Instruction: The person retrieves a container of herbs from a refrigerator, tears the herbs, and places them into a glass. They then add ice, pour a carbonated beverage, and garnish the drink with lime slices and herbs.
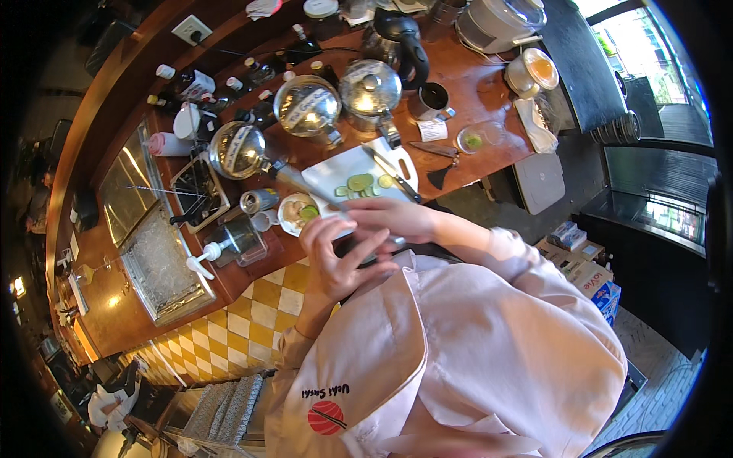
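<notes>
Shows white on cutting board (319, 174), green on slices (360, 182), black on knife handle (408, 191), reddish brown on worktop (489, 141), pale pink on jacket (504, 328). Runs to yellow-and-white diamond checks on tiled wall (243, 317).

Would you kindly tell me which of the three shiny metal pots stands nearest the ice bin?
The leftmost shiny pot is nearest the ice bin; the middle pot and right pot stand nearer the dark kettle.

Lettering (324, 392) marks the jacket (496, 328), pots (298, 114) and carton (589, 276).
</notes>
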### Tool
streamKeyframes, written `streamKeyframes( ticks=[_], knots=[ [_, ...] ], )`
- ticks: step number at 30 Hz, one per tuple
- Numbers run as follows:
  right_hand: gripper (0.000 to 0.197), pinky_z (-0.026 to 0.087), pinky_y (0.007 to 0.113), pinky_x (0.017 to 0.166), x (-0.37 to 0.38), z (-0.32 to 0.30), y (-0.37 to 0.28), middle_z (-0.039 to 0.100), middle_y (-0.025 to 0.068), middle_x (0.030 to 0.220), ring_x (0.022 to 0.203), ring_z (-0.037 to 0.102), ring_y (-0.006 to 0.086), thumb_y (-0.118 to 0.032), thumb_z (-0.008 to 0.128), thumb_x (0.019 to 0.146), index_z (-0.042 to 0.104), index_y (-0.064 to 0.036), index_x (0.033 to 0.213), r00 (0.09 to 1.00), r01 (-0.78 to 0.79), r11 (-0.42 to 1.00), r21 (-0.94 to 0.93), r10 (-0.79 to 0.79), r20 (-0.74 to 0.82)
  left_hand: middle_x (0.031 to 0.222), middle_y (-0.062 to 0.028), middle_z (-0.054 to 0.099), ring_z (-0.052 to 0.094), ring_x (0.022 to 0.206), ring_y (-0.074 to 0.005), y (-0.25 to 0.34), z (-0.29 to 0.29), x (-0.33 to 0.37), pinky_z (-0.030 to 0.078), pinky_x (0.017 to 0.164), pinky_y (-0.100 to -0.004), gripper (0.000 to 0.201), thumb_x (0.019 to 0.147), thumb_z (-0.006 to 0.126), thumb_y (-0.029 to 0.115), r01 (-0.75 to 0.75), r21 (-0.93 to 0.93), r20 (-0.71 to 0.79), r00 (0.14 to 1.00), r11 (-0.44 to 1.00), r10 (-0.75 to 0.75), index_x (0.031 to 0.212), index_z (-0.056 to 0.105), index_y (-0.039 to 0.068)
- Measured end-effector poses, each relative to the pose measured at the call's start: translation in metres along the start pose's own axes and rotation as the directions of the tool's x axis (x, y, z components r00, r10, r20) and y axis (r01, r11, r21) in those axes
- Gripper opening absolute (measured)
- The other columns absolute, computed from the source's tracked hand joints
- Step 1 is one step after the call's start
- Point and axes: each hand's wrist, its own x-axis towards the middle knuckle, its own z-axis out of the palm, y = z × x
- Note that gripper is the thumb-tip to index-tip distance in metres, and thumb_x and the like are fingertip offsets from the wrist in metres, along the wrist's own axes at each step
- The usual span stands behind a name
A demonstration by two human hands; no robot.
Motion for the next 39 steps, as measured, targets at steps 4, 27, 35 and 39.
streamKeyframes(
  ticks=[4, 27, 35, 39],
  knots=[
    [0.047, 0.036, 0.020, 0.039, -0.136, -0.050, -0.027, 0.048, -0.0026, 0.065, 0.045, 0.043, 0.0049, -0.023, 0.049, 0.097, 0.038, -0.0137, 0.141, 0.864, -0.042, 0.913, -0.406, -0.171, -0.473, 0.097, -0.0094, 0.057, 0.053, 0.095, -0.0258, 0.002, 0.063, -0.001, 0.042, 0.087, -0.0385, 0.039, 0.081, 0.070, 0.032, 0.269, -0.435, 0.057, 0.961, 0.860, -0.271, 0.111, 0.061, 0.009],
    [0.008, 0.055, 0.034, 0.060, -0.163, -0.277, -0.092, 0.068, 0.0104, 0.078, 0.073, 0.069, 0.0250, -0.015, 0.065, 0.072, 0.068, -0.0082, 0.074, 0.950, -0.309, -0.633, -0.710, -0.229, -0.210, 0.113, -0.0196, 0.056, 0.055, 0.109, -0.0321, 0.032, 0.437, 0.078, 0.046, 0.095, -0.0468, 0.062, 0.089, 0.051, 0.053, 0.082, -0.279, 0.952, 0.156, -0.957, -0.264, 0.118, 0.045, -0.002],
    [0.009, 0.056, 0.033, 0.064, -0.117, -0.274, -0.099, 0.069, 0.0091, 0.082, 0.078, 0.069, 0.0249, -0.014, 0.065, 0.073, 0.068, -0.0071, 0.078, 0.934, -0.331, -0.601, -0.728, -0.098, -0.344, 0.106, -0.0129, 0.061, 0.060, 0.099, -0.0268, 0.019, 0.452, 0.062, 0.050, 0.090, -0.0428, 0.038, 0.093, 0.051, 0.037, -0.069, -0.142, 0.939, 0.305, -0.988, -0.156, 0.109, 0.051, 0.003],
    [0.011, 0.056, 0.035, 0.066, -0.111, -0.270, -0.098, 0.068, 0.0124, 0.085, 0.079, 0.069, 0.0267, -0.013, 0.064, 0.074, 0.068, -0.0057, 0.081, 0.919, -0.372, -0.555, -0.744, -0.109, -0.378, 0.105, -0.0119, 0.061, 0.061, 0.098, -0.0253, 0.017, 0.460, 0.058, 0.051, 0.089, -0.0423, 0.035, 0.094, 0.051, 0.036, -0.020, -0.212, 0.938, 0.275, -0.977, -0.209, 0.107, 0.052, 0.003]
  ],
)
